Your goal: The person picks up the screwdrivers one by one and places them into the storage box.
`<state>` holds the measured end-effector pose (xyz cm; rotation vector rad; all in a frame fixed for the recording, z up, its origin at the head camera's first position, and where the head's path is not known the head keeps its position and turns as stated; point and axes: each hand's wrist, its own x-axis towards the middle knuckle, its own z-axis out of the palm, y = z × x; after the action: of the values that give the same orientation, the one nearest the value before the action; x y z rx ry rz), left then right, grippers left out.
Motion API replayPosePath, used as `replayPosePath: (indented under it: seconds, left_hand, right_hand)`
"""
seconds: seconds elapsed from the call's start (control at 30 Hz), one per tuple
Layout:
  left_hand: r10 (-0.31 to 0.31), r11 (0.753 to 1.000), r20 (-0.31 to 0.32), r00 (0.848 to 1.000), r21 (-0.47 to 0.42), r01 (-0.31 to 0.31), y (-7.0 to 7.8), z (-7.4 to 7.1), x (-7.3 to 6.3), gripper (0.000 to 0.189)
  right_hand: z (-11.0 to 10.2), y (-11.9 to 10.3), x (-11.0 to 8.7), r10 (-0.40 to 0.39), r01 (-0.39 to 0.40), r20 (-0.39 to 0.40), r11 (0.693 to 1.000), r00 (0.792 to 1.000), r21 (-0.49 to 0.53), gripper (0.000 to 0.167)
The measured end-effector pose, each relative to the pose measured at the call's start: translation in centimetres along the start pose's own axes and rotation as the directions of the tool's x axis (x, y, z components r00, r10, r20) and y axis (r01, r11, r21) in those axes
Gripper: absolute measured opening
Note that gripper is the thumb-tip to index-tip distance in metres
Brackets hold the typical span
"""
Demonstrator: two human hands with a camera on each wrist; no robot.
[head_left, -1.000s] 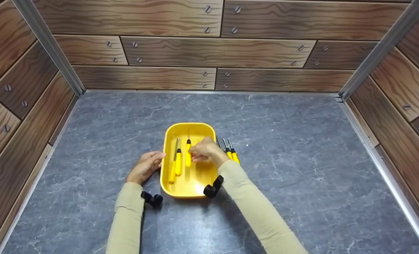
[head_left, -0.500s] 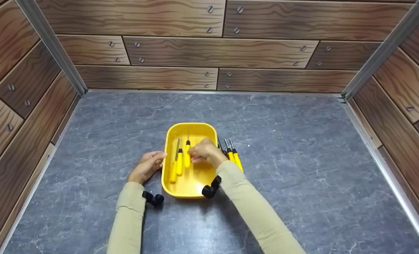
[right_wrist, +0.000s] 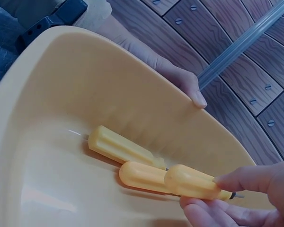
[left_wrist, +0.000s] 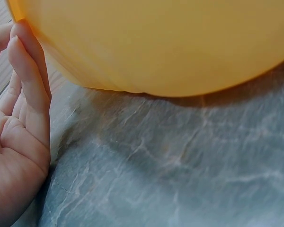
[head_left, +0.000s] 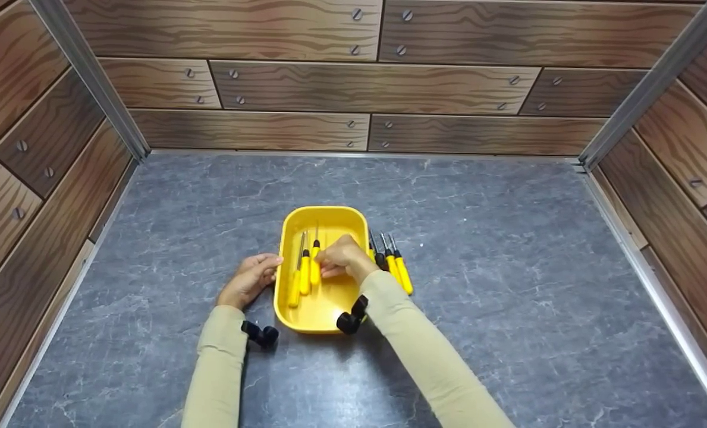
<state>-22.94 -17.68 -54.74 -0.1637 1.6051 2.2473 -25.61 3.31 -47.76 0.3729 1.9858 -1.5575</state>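
A yellow tray [head_left: 320,318] stands on the grey marbled surface. At its left side my left hand [head_left: 249,280] holds the rim, thumb over the edge and fingers against the outer wall [left_wrist: 146,47]. Inside the tray, my right hand [head_left: 346,257] pinches a yellow-handled screwdriver [right_wrist: 189,182] between thumb and fingers. Its thin shaft points to the far end. Just left of it lie two more screwdrivers, a middle one [head_left: 305,278] and a leftmost one [head_left: 295,290], roughly parallel on the tray floor.
Several yellow-and-black screwdrivers [head_left: 402,274] lie on the surface right of the tray, partly hidden by my right forearm. Wood-print walls [head_left: 365,89] with metal corner strips [head_left: 632,83] enclose the work surface at the back and sides.
My right hand has moved the pinched screwdriver slightly left and down, closer to the two in the tray. My left hand stays at the rim.
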Motion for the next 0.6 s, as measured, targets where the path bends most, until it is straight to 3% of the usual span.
replayPosePath:
  seconds: [0.6]
  left_hand:
    - [0.005,1.0,0.01,1.0,0.006,-0.005,0.0,-0.2,-0.01,0.009]
  right_hand:
    - [0.41,0.86,0.77,0.015,-0.016,-0.053,0.999,0.998,-0.028,0.01]
